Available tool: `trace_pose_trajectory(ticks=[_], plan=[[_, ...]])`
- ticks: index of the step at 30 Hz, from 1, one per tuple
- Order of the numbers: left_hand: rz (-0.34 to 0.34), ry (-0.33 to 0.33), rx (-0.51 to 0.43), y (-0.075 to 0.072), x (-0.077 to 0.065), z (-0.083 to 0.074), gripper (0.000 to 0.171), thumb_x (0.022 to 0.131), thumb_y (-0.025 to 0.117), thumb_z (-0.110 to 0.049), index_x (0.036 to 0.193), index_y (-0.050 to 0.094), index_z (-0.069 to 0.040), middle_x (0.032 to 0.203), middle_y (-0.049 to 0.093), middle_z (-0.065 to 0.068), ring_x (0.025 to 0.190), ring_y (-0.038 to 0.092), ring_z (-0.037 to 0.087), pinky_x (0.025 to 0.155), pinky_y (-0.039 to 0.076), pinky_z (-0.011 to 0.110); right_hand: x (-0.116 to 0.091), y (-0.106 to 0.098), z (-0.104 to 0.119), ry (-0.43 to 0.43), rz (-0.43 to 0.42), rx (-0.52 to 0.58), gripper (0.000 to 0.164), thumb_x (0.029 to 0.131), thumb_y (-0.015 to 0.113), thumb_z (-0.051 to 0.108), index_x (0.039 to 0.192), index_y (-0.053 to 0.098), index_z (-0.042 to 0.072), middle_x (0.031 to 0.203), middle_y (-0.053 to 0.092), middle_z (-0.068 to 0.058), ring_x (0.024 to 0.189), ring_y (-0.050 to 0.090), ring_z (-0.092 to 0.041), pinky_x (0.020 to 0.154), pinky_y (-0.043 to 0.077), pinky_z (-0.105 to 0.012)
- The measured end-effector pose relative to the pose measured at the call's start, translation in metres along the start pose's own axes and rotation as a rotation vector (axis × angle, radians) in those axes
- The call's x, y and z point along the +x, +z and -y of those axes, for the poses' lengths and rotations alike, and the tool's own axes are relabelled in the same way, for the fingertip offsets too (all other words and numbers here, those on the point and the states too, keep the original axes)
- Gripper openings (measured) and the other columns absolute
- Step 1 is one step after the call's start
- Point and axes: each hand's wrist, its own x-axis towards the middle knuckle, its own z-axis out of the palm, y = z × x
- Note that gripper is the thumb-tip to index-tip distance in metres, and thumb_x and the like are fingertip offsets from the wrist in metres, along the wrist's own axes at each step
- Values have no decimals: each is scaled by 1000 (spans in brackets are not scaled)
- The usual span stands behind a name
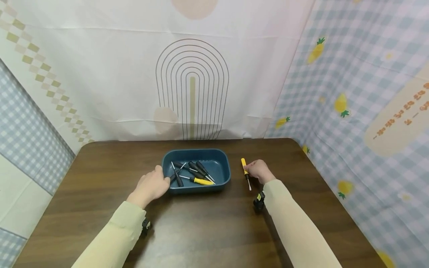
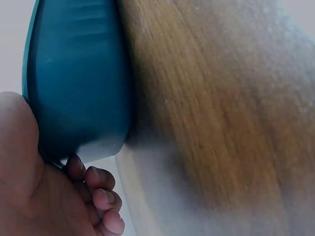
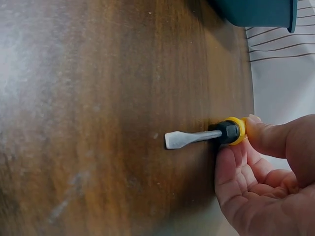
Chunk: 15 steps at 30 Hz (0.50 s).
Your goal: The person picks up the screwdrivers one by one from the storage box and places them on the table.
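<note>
My left hand (image 1: 152,184) grips the left end of a dark teal plastic bin (image 1: 201,189). In the left wrist view its thumb lies at the rim and the fingertips (image 2: 104,196) curl by the bin's corner. Right of the bin, my right hand (image 1: 259,170) pinches a yellow-handled flat-head screwdriver (image 3: 197,137) between thumb and fingers. Its blade points toward the near side, close over the table. Inside the bin lie several black-handled screwdrivers (image 1: 197,168), heaped toward the left, and one with a yellow handle (image 1: 202,181) along the near wall.
Everything stands on a dark brown wooden table (image 1: 207,230). A white patterned cloth (image 1: 134,93) hangs behind its far edge, and a blue checked cloth with pineapples (image 1: 362,111) hangs at the right.
</note>
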Motion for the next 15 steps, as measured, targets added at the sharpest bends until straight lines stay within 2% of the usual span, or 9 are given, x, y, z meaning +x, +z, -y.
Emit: trace_pose_trajectory(ticks=[9, 15], plan=[[6, -9, 9, -1, -1, -1, 42, 87, 45, -33, 107, 41, 3, 84, 52, 12, 71, 50, 27, 64, 39, 41, -4, -1, 1, -5, 7, -7, 21, 83, 62, 22, 86, 66, 2, 83, 56, -7, 70, 52, -19, 61, 40, -29], [12, -11, 9, -2, -1, -2, 42, 87, 44, -33, 107, 40, 3, 84, 52, 13, 70, 50, 27, 63, 39, 42, -2, -1, 2, -3, 25, 21, 21, 83, 62, 21, 88, 66, 1, 86, 57, -9, 73, 51, -21, 66, 41, -33]])
